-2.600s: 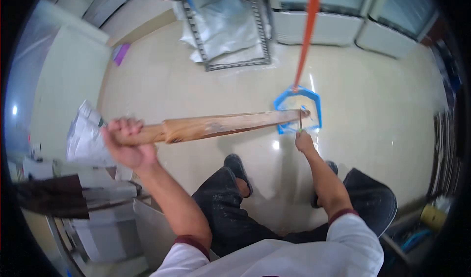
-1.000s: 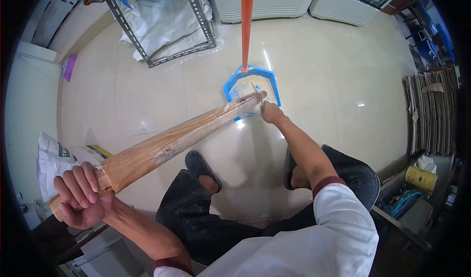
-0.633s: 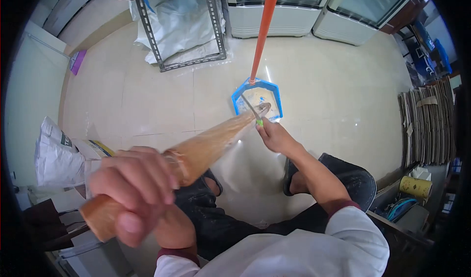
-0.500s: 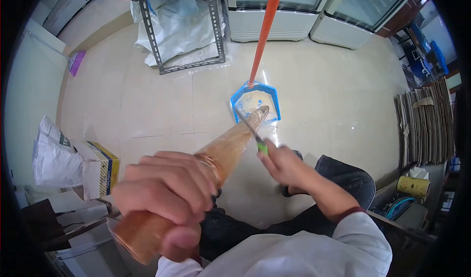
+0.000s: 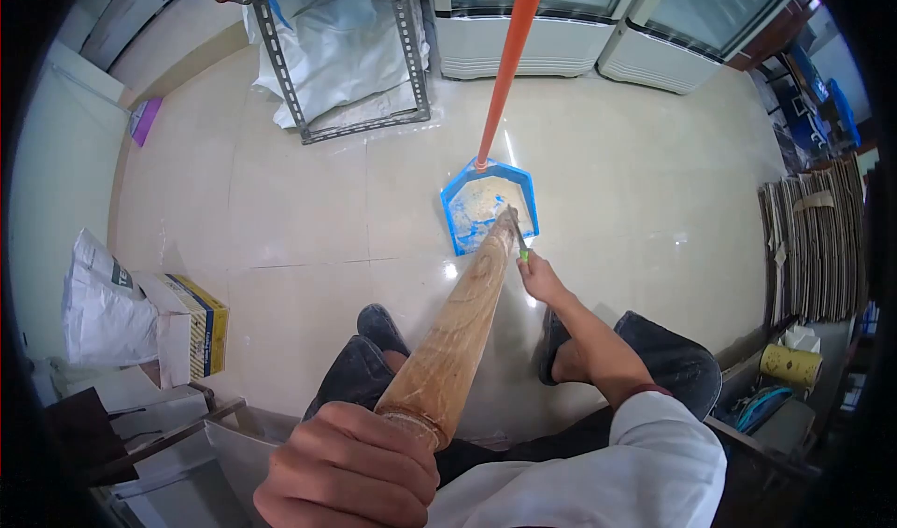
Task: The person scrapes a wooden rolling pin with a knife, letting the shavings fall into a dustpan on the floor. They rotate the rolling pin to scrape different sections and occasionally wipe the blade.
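My left hand is closed around the thick near end of a long, tapered wooden piece, which has a ring groove close to my fingers. The wood slants away from me, and its narrow far end lies over a blue dustpan. My right hand grips a small knife by its green handle. The knife's blade is against or right beside the wood's tip; exact contact is hard to tell. Pale shavings or dust lie in the pan.
The dustpan's orange handle rises toward the top. Glass-door coolers and a slotted metal rack stand beyond. At left are a white bag and a box; stacked cardboard stands at right.
My left hand has moved down and nearer my body, and the wood now shows at more of its length. My right hand with the knife has shifted slightly forward to the wood's tip.
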### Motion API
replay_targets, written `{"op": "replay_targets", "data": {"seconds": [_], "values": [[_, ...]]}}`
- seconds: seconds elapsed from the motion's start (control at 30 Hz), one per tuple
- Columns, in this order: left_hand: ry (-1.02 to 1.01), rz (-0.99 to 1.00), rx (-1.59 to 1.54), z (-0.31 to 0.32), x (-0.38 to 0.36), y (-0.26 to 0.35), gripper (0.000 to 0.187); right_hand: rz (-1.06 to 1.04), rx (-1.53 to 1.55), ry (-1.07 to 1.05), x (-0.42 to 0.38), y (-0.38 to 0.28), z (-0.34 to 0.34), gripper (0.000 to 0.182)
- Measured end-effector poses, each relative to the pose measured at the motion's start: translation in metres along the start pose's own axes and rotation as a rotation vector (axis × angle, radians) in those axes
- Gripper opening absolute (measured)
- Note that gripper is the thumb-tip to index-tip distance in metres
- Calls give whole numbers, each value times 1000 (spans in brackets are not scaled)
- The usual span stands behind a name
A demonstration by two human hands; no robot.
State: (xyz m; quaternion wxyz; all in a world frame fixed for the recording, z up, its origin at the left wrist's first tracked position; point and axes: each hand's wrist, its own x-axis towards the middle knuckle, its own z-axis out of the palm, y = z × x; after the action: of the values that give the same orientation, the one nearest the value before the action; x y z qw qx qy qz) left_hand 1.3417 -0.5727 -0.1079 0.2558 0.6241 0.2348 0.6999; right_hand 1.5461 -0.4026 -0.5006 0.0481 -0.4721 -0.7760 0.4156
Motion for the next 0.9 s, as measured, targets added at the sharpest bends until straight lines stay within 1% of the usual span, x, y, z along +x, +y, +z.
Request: {"op": "replay_targets", "data": {"seconds": [0.07, 0.1, 0.13, 0.17, 0.23, 0.27, 0.37, 0.47, 0.57, 0.63, 0.7, 0.73, 0.8, 0.87, 0.9], "values": [[-71, -4, -31, -5, 1, 0, 20, 44, -16, -17, 27, 43, 20, 36], [-62, -12, -14, -5, 2, 0, 20, 70, -21, -18, 35, 52, 24, 41], [-53, -18, -1, -3, 3, 0, 20, 154, -56, -76, 39, 50, 20, 42], [-39, -25, 11, -1, 4, 2, 21, 156, -49, -74, 42, 49, 19, 41], [-186, -36, -31, -13, 8, -2, 21, 164, -36, -71, 38, 40, 18, 40], [-263, -38, -45, -17, 8, -4, 22, 124, -27, -48, 33, 31, 17, 39], [215, -40, 37, -7, -8, 3, 21, 16, 15, -15, -13, -55, -13, 34], [318, -51, 82, -12, -6, 3, 20, -91, 63, -19, -69, -155, -57, 29], [360, -53, 27, -16, -4, -2, 16, -195, 140, -49, -122, -244, -95, 27], [381, -41, 63, -18, -4, -5, 16, -314, 205, -84, -151, -284, -112, 25], [386, -39, 81, -20, -3, -6, 16, -329, 186, -140, -167, -311, -123, 26], [382, -37, 79, -21, -3, -6, 17, -334, 170, -170, -170, -315, -126, 26], [368, -38, 73, -24, -3, -7, 17, -249, 160, -97, -156, -291, -110, 28], [360, -38, 76, -28, -6, -5, 17, -163, 134, -27, -125, -241, -79, 30], [354, -52, 84, -31, -9, -4, 18, -115, 120, 10, -105, -205, -60, 31]]}}
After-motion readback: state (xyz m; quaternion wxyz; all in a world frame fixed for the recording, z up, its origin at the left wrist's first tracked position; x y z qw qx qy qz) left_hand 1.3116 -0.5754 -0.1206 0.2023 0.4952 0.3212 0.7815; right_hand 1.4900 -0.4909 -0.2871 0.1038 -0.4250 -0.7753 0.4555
